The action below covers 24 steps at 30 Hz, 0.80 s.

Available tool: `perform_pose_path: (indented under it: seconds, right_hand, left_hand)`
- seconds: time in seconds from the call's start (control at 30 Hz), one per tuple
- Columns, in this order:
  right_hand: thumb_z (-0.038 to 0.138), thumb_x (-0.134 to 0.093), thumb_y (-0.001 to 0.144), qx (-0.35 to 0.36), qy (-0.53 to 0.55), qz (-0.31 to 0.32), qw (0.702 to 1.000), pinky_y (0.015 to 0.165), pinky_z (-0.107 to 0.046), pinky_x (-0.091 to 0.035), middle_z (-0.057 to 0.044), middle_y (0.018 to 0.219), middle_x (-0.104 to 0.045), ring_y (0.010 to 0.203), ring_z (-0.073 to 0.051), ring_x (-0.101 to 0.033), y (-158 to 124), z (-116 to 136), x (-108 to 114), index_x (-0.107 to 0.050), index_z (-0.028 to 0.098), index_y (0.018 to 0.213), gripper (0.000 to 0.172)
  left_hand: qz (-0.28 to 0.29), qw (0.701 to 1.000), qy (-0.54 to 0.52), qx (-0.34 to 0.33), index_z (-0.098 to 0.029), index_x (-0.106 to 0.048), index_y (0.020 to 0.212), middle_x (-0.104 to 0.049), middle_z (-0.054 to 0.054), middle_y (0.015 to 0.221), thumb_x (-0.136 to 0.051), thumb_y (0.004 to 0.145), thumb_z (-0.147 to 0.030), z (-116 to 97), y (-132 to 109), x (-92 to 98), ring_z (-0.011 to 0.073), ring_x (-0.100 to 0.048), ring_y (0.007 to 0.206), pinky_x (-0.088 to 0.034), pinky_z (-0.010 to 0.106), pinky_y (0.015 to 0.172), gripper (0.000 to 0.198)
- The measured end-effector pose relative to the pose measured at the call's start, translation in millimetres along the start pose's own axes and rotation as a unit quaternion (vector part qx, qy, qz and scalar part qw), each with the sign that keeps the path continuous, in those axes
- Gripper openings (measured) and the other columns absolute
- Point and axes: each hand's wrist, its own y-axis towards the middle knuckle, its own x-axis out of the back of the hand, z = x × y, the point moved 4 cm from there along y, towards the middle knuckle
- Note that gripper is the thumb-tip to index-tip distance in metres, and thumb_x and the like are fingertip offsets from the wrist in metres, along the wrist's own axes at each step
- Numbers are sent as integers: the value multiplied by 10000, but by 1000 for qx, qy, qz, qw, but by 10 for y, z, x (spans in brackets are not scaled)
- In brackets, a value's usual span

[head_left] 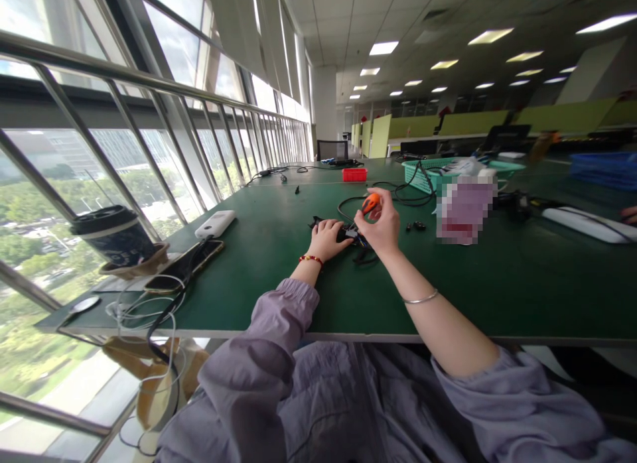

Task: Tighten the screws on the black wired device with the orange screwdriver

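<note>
In the head view, my right hand (383, 227) grips the orange-and-black handle of a screwdriver (371, 203), fingers curled round it. The handle tilts above a small black device (348, 234) with a cable; the screwdriver's tip cannot be made out. My left hand (326, 240) rests over the left part of this device and presses it against the green table (368, 297), its fingers bent around it and partly hiding it. A few small black parts (416, 226) lie just right of my right hand.
Farther back stand a red bin (354, 175) and a teal basket (419, 176) near black cables. To the right are a blurred-out purple package (466, 209), a white power strip (590, 224) and another person's hand (630, 214). A cup (117, 237), phone (212, 252) and white box (215, 224) sit left.
</note>
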Motion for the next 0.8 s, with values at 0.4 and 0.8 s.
perform_pose_path:
  seconds: [0.4,0.8]
  right_hand:
    - [367,-552,731,-5,-6,2,1000,605,-277,-441,-6,750,-609,620,-150,-553,7,1,-11,-570,211,966,283]
    - [400,-528,754,-39,-32,-9,999,643,-289,-434,-5,711,-600,663,-170,-566,7,2,21,-586,223,859,213]
  left_hand:
    - [5,1000,-3,-3,-263,-462,1298,-444,63,1386,-539,824,-510,1,9,5,273,-319,1303,-238,472,1100,541]
    - [11,1000,-5,1,-247,-461,1306,-435,66,1398,-532,836,-498,-1,4,18,265,-310,1314,-230,455,1108,537]
